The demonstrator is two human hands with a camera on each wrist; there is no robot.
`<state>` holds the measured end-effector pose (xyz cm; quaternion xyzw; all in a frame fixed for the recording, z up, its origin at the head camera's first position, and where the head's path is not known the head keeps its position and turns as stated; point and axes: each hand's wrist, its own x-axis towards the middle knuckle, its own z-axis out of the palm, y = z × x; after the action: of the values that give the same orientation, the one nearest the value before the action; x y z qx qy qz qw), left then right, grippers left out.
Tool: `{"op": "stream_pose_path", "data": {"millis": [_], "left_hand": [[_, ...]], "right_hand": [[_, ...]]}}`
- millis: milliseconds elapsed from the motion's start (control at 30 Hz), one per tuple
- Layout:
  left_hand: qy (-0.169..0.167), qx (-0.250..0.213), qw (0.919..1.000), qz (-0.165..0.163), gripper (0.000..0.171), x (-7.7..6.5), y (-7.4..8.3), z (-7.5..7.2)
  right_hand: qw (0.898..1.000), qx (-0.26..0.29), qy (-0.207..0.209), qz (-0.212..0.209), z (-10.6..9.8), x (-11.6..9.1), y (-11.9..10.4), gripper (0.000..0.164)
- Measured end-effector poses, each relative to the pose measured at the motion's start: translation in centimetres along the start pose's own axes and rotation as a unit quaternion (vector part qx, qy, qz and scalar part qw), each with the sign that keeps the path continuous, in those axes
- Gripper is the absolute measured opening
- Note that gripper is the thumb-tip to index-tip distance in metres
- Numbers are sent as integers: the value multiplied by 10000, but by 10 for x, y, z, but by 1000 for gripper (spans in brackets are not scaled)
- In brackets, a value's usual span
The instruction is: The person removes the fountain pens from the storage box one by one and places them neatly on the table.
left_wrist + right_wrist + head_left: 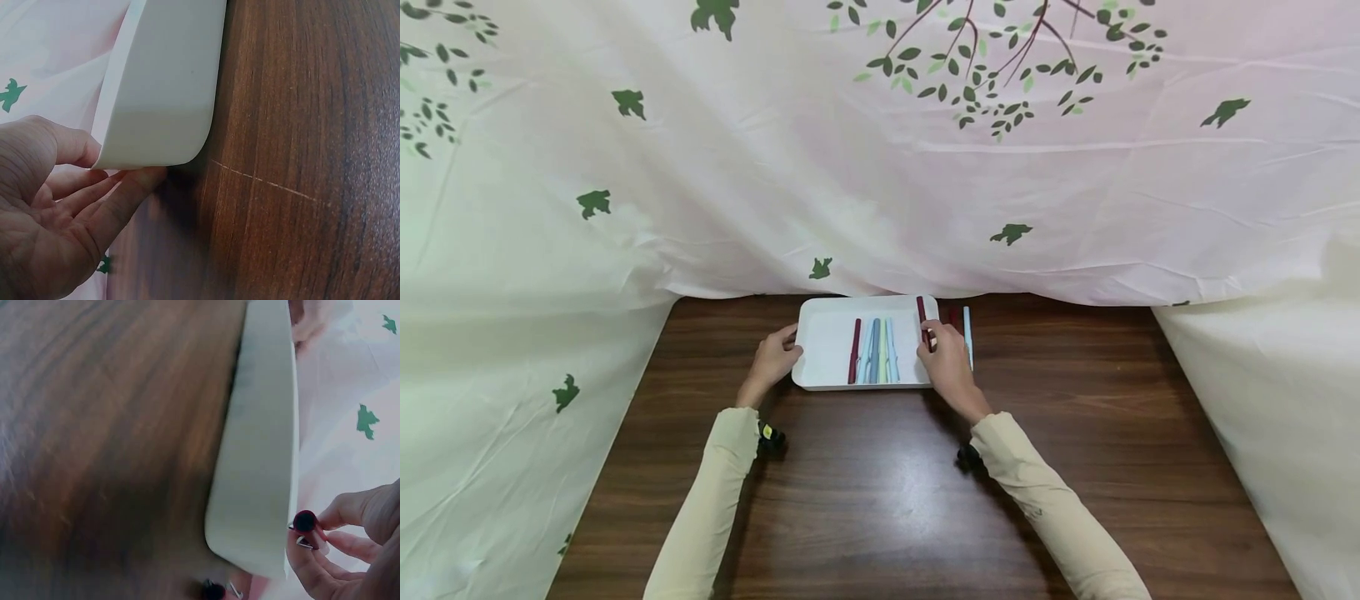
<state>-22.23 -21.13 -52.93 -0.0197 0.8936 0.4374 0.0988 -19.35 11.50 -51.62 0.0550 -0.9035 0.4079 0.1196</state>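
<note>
A shallow white tray (822, 342) lies near the far edge of the table. My left hand (772, 358) grips its left end, the thumb at the rim and fingers against the outer wall in the left wrist view. Over the tray's right end, my right hand (951, 362) pinches a dark red pen (921, 309) between thumb and fingers; its dark end and metal clip show in the right wrist view. Inside the tray, a dark red pen (854, 352), a grey-blue pen (875, 350), a yellow-green pen (882, 352) and light blue pens (892, 350) lie side by side.
Just right of the tray, a light blue pen (967, 333) and a red pen (953, 317), partly hidden by my right hand, lie on the brown wooden table (865, 517). A white curtain (880, 200) with printed leaves and birds hangs behind the table and along its sides.
</note>
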Motion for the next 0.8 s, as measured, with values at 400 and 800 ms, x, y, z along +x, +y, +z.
{"op": "stream_pose_path", "data": {"millis": [400,800], "left_hand": [[45,10,10000,-19,57,1,0,2],[45,94,9999,-17,57,3,0,0]], "right_hand": [[9989,0,371,298,-27,10,18,33],[9961,-408,429,660,-44,15,49,37]]}}
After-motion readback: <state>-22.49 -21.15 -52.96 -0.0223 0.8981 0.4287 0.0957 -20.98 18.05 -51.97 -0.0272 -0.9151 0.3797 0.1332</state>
